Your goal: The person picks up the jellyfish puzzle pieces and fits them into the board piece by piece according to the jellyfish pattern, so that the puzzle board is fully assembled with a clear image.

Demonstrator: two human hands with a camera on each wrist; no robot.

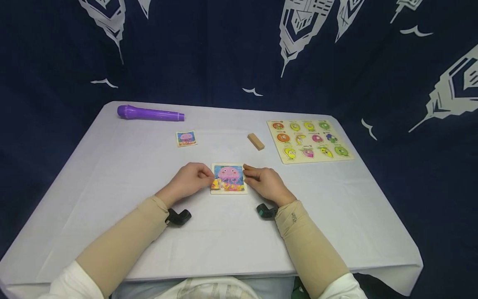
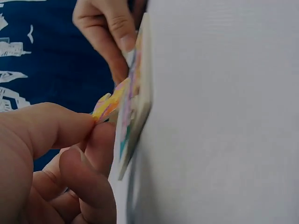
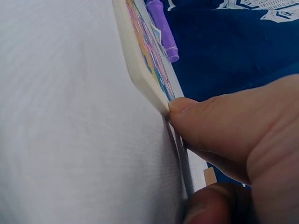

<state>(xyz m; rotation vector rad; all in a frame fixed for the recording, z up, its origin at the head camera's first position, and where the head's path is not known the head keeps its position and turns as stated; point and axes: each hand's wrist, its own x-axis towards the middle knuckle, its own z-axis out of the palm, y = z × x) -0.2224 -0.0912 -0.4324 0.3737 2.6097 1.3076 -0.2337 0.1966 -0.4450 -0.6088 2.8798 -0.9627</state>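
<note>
A small square jigsaw puzzle [image 1: 229,174] with a pink jellyfish picture lies in its pale tray on the white table. My left hand [image 1: 192,178] pinches a yellow and orange puzzle piece [image 2: 108,106] between thumb and finger, over the puzzle's lower left corner. In the left wrist view the piece is tilted against the puzzle's surface. On the other side my right hand [image 1: 269,185] holds the puzzle's right edge, its thumb [image 3: 187,109] against the rim. Some fingertips of the right hand are hidden.
Beyond the puzzle lie a small jellyfish picture card [image 1: 186,138] and a wooden block [image 1: 255,141]. A purple toy microphone [image 1: 151,113] is at the back left. At the right lies a fruit picture board [image 1: 310,141]. Dark patterned cloth [image 1: 209,54] hangs behind the table.
</note>
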